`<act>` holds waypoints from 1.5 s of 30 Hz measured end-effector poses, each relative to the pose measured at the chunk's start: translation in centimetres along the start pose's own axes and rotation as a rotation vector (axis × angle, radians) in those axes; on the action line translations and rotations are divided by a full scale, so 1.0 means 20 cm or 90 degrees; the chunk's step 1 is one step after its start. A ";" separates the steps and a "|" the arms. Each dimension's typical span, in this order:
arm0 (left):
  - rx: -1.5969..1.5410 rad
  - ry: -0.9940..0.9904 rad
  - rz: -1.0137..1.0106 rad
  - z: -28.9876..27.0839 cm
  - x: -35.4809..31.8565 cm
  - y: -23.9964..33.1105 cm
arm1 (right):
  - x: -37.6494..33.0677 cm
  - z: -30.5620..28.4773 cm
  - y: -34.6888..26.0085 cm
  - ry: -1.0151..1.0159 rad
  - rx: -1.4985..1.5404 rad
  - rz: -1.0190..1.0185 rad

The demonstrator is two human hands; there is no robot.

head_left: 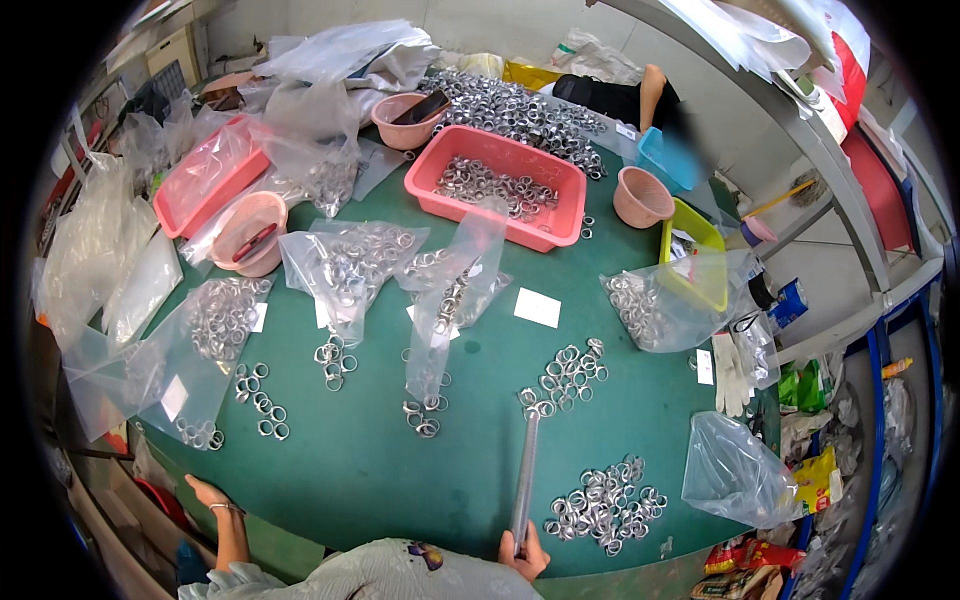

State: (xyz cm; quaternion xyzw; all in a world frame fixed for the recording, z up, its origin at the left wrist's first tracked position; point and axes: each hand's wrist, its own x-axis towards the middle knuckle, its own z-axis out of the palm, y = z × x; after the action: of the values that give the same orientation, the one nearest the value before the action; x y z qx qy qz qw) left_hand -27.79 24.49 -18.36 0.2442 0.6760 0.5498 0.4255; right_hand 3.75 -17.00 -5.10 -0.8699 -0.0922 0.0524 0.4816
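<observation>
My right hand (525, 556), at the near edge of the green table, is closed round the thick end of a grey tapered ring mandrel (526, 470). The rod points away from me. Its thin end meets a loose cluster of silver-coloured rings (568, 380); whether a ring sits on the tip I cannot tell. Just right of my hand lies a larger heap of rings (606, 505). My left hand (207, 493), a bracelet at its wrist, is by the table's near left edge with fingers stretched out and nothing in them.
Clear bags of rings (350, 262) lie across the table's middle, with smaller ring groups near them. Behind stand a pink tray (425, 195) with rings and a large ring pile (515, 110). Another person's arm (652, 95) shows beyond. White gloves (730, 375) lie at right.
</observation>
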 end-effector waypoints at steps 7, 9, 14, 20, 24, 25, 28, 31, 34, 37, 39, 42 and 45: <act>-0.024 -0.019 0.025 -0.01 0.07 -0.05 | 0.01 0.00 -0.03 -0.004 0.012 0.035; -0.037 -0.024 0.022 -0.02 0.10 -0.07 | 0.00 0.00 -0.03 0.005 0.008 0.029; -0.046 -0.045 0.029 -0.04 0.11 -0.08 | 0.01 0.00 -0.03 0.006 0.005 0.025; -0.060 -0.044 0.005 -0.01 0.03 -0.03 | 0.00 0.01 -0.01 0.016 -0.007 -0.004; -0.065 -0.042 -0.010 0.00 0.01 -0.02 | 0.01 0.01 -0.03 0.016 0.005 0.009; -0.065 -0.042 -0.007 -0.01 0.02 -0.03 | 0.01 0.01 -0.03 0.013 0.004 0.013; -0.046 -0.048 0.004 -0.02 0.03 -0.03 | 0.01 0.01 -0.05 0.010 0.005 0.019; -0.070 -0.060 0.006 -0.01 0.02 -0.03 | 0.01 0.01 -0.04 0.012 0.004 0.018; -0.058 -0.053 0.012 -0.02 0.05 -0.05 | 0.00 0.01 -0.02 0.012 0.006 0.024; -0.064 -0.058 0.010 0.01 0.03 -0.04 | 0.00 0.02 -0.02 0.026 0.005 0.018; -0.064 -0.053 0.013 -0.03 0.05 -0.05 | 0.00 0.02 -0.02 0.019 0.003 0.018; -0.068 -0.051 0.026 -0.05 0.12 -0.10 | 0.00 0.01 -0.02 0.008 0.007 0.034; -0.076 -0.054 0.001 -0.03 0.05 -0.06 | 0.00 0.01 -0.02 0.003 0.012 0.045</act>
State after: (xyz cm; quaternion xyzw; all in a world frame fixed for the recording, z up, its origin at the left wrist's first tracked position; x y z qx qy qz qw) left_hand -28.59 24.72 -19.73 0.2421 0.6233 0.5784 0.4672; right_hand 3.69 -16.58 -4.83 -0.8683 -0.0601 0.0679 0.4877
